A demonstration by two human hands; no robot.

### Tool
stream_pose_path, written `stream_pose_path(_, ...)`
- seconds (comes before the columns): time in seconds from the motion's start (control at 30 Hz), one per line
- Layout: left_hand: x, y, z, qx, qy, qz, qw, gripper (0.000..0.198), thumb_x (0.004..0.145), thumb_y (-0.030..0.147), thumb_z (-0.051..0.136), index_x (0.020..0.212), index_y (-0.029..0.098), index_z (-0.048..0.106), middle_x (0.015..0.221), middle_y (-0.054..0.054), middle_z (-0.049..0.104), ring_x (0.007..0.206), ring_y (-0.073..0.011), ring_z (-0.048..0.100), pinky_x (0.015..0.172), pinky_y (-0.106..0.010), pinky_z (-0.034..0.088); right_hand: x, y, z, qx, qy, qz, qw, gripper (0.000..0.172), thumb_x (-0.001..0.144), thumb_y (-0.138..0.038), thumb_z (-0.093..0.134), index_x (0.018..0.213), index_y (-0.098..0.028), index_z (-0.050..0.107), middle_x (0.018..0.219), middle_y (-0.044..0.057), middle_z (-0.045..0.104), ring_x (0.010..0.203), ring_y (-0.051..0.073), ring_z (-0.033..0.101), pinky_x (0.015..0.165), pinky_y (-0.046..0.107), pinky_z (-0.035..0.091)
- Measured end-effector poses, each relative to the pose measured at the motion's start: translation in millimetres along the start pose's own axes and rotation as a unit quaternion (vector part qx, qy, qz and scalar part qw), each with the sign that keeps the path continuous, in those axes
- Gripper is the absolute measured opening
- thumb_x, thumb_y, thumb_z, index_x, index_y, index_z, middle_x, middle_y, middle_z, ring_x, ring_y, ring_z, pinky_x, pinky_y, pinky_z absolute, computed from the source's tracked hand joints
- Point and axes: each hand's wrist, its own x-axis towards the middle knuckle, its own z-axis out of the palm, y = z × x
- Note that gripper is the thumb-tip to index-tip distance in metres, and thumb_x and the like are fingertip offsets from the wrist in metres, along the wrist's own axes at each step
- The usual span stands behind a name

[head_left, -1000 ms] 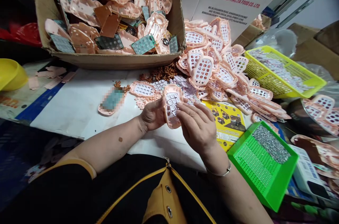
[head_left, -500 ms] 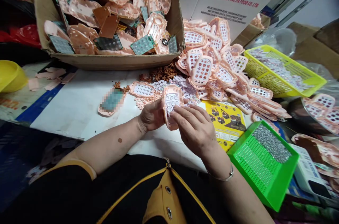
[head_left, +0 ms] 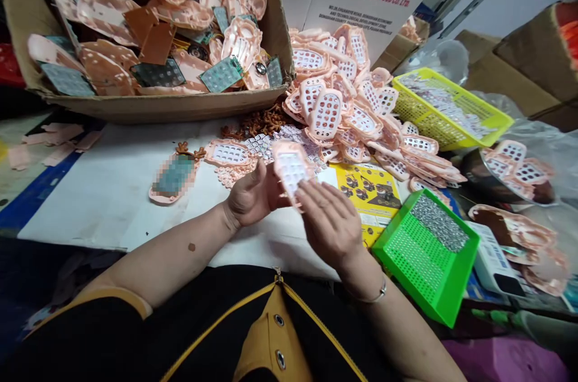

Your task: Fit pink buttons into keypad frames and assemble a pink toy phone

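My left hand [head_left: 250,195] grips a pink plastic toy-phone shell [head_left: 289,166] by its left edge, holding it tilted above the white sheet. My right hand [head_left: 329,222] lies over the shell's lower part, fingers pressed onto its white keypad. Just behind, on the white sheet [head_left: 112,189], lie another pink shell with a keypad [head_left: 228,153], a shell with a green board [head_left: 174,177] and loose clear keypads [head_left: 262,144]. A heap of pink shells with key holes [head_left: 352,105] is piled behind and to the right of my hands.
A cardboard box [head_left: 149,106] full of pink shells and green circuit boards stands at the back left. A green basket [head_left: 424,255] of small metal parts sits right of my hands, a yellow basket [head_left: 451,111] farther back. Small brown parts [head_left: 253,123] lie by the box.
The view has swung to the right, so everything sits further left in the picture. My right hand slid down the shell, which now tilts more and looks blurred.
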Motion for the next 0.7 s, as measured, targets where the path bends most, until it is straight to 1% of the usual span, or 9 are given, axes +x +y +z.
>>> stream_pose_path(0.07, 1, 1, 0.1, 0.013, 0.004, -0.002, 1.0, 0.076, 0.067, 0.068, 0.074, 0.124, 0.02, 0.064, 0.135, -0.014, 0.062, 0.117, -0.033, 0.064, 0.093, -0.045, 0.054, -11, 17, -11, -0.063, -0.005, 0.056, 0.996, 0.044, 0.09, -0.012, 0.056, 0.134, -0.016, 0.057, 0.119, 0.015, 0.074, 0.109, 0.025, 0.071, 0.095, 0.042, 0.056)
stream_pose_path(0.13, 1, 2, -0.4, 0.021, 0.011, 0.005, 1.0, 0.072, 0.068, 0.066, 0.075, 0.123, 0.021, 0.065, 0.136, -0.013, 0.062, 0.109, -0.0301, 0.067, 0.089, -0.045, 0.056, -21, 37, -24, -0.163, -0.079, 0.126, 0.975, 0.03, 0.093, -0.017, 0.052, 0.119, -0.014, 0.066, 0.105, 0.017, 0.077, 0.091, 0.028, 0.076, 0.079, 0.042, 0.058)
stream_pose_path(0.2, 2, 4, -1.2, 0.026, 0.026, 0.018, 0.999, 0.066, 0.071, 0.063, 0.073, 0.121, 0.021, 0.065, 0.133, -0.013, 0.063, 0.102, -0.0275, 0.069, 0.086, -0.045, 0.057, -29, 58, -35, -0.249, -0.223, 0.194, 0.922, 0.026, 0.095, -0.019, 0.046, 0.098, -0.011, 0.071, 0.082, 0.017, 0.078, 0.07, 0.029, 0.075, 0.064, 0.04, 0.055)
stream_pose_path(0.27, 2, 6, -1.4, 0.026, 0.046, 0.025, 0.998, 0.062, 0.072, 0.061, 0.073, 0.119, 0.021, 0.066, 0.13, -0.013, 0.065, 0.097, -0.0258, 0.069, 0.083, -0.043, 0.058, -35, 73, -39, -0.282, -0.361, 0.238, 0.856, 0.029, 0.093, -0.014, 0.042, 0.088, -0.01, 0.07, 0.072, 0.017, 0.075, 0.065, 0.03, 0.074, 0.059, 0.038, 0.051)
stream_pose_path(0.33, 2, 7, -1.1, 0.023, 0.062, 0.029, 0.997, 0.062, 0.07, 0.061, 0.075, 0.116, 0.021, 0.066, 0.127, -0.012, 0.066, 0.094, -0.0248, 0.069, 0.08, -0.041, 0.059, -39, 84, -39, -0.271, -0.462, 0.265, 0.802, 0.03, 0.091, -0.008, 0.039, 0.091, -0.008, 0.07, 0.078, 0.019, 0.076, 0.073, 0.031, 0.075, 0.063, 0.037, 0.05)
stream_pose_path(0.4, 3, 8, -0.8, 0.019, 0.069, 0.031, 0.997, 0.063, 0.068, 0.061, 0.077, 0.115, 0.02, 0.066, 0.124, -0.012, 0.067, 0.092, -0.0241, 0.07, 0.079, -0.041, 0.06, -40, 90, -35, -0.243, -0.526, 0.289, 0.762, 0.033, 0.091, -0.007, 0.038, 0.098, -0.009, 0.07, 0.089, 0.02, 0.076, 0.084, 0.031, 0.075, 0.069, 0.037, 0.05)
stream_pose_path(0.5, 3, 7, -1.5, 0.018, 0.071, 0.034, 0.997, 0.062, 0.071, 0.06, 0.075, 0.116, 0.019, 0.065, 0.125, -0.013, 0.066, 0.09, -0.0227, 0.069, 0.079, -0.04, 0.06, -26, 96, -27, -0.223, -0.564, 0.317, 0.729, 0.035, 0.095, -0.019, 0.039, 0.095, -0.011, 0.073, 0.093, 0.021, 0.076, 0.088, 0.032, 0.075, 0.072, 0.037, 0.05)
stream_pose_path(0.6, 3, 7, -3.2, 0.014, 0.077, 0.035, 0.996, 0.063, 0.07, 0.059, 0.076, 0.117, 0.019, 0.064, 0.121, -0.012, 0.067, 0.088, -0.0213, 0.069, 0.076, -0.039, 0.06, 8, 103, -16, -0.228, -0.525, 0.348, 0.743, 0.048, 0.1, -0.035, 0.032, 0.099, -0.012, 0.074, 0.096, 0.023, 0.075, 0.088, 0.033, 0.074, 0.069, 0.037, 0.051)
stream_pose_path(0.7, 2, 10, -4.0, 0.01, 0.091, 0.034, 0.995, 0.067, 0.065, 0.059, 0.08, 0.116, 0.019, 0.065, 0.116, -0.011, 0.069, 0.085, -0.0204, 0.069, 0.074, -0.037, 0.061, 47, 112, -4, -0.223, -0.499, 0.359, 0.757, 0.045, 0.098, -0.034, 0.034, 0.099, -0.013, 0.074, 0.103, 0.023, 0.074, 0.093, 0.033, 0.073, 0.071, 0.036, 0.052)
